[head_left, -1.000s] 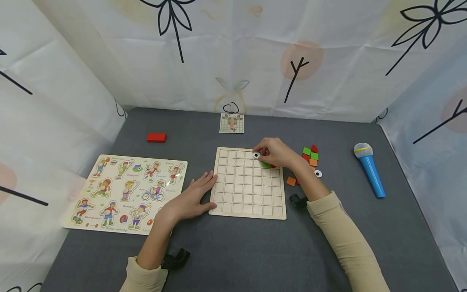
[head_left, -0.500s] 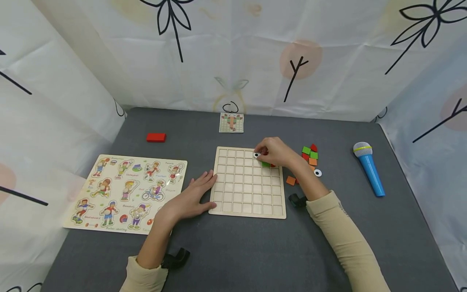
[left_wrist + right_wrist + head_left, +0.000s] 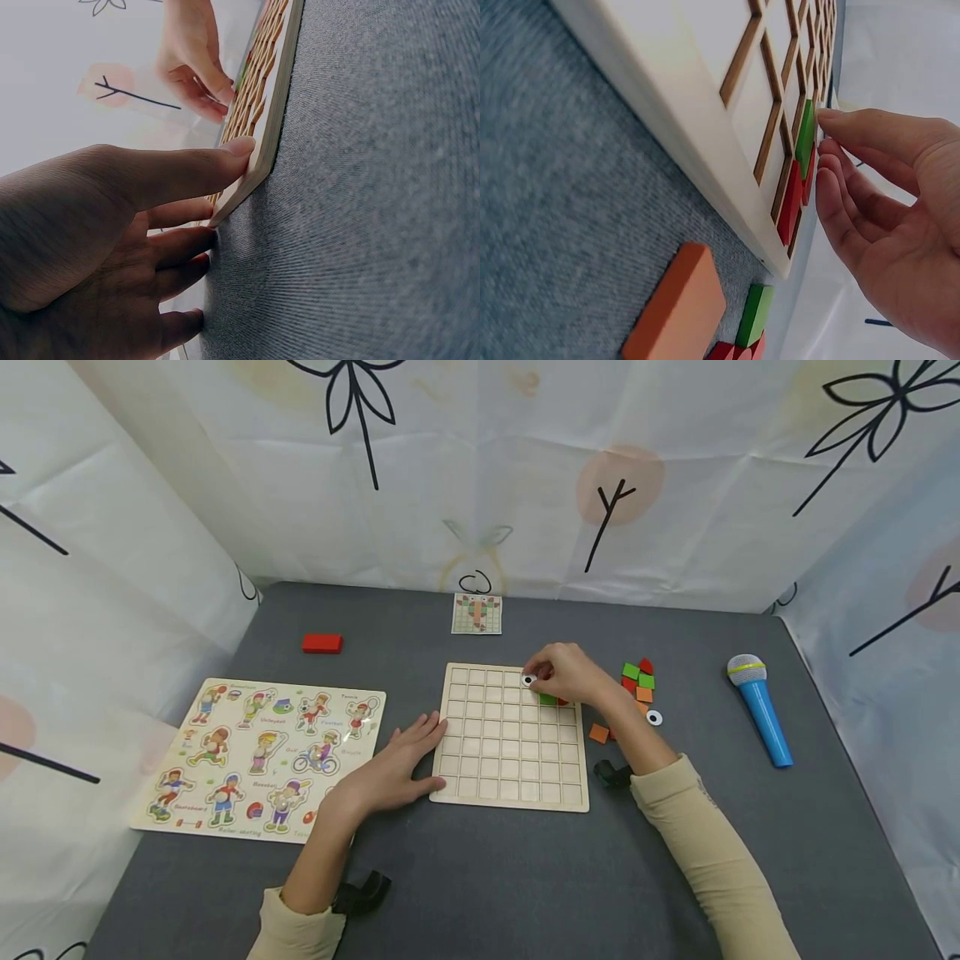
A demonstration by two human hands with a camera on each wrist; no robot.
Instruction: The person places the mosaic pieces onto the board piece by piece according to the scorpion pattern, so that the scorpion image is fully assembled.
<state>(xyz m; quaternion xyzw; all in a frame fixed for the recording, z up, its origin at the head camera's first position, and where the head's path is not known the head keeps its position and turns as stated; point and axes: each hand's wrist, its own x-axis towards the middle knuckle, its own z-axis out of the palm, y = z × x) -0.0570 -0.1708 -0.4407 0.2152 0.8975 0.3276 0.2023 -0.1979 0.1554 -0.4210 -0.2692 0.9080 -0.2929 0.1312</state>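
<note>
A wooden grid board (image 3: 491, 752) lies on the grey table in the head view. My left hand (image 3: 390, 768) rests at its left edge with fingers extended; the left wrist view has the thumb (image 3: 202, 169) on the board's corner. Over the board's back row, my right hand (image 3: 570, 672) pinches a round white eye tile (image 3: 528, 679) with a black dot. The right wrist view does not show that tile clearly. A green tile (image 3: 805, 139) and red tiles (image 3: 791, 202) sit in the grid beside the right fingers, partly hidden by the hand in the head view.
Loose green, red and orange tiles (image 3: 644, 694) and another white eye tile (image 3: 654, 717) lie right of the board. A blue toy microphone (image 3: 765, 718) is farther right. Left are a picture puzzle board (image 3: 255, 760) and a red block (image 3: 322, 644); a pattern card (image 3: 477, 614) lies behind.
</note>
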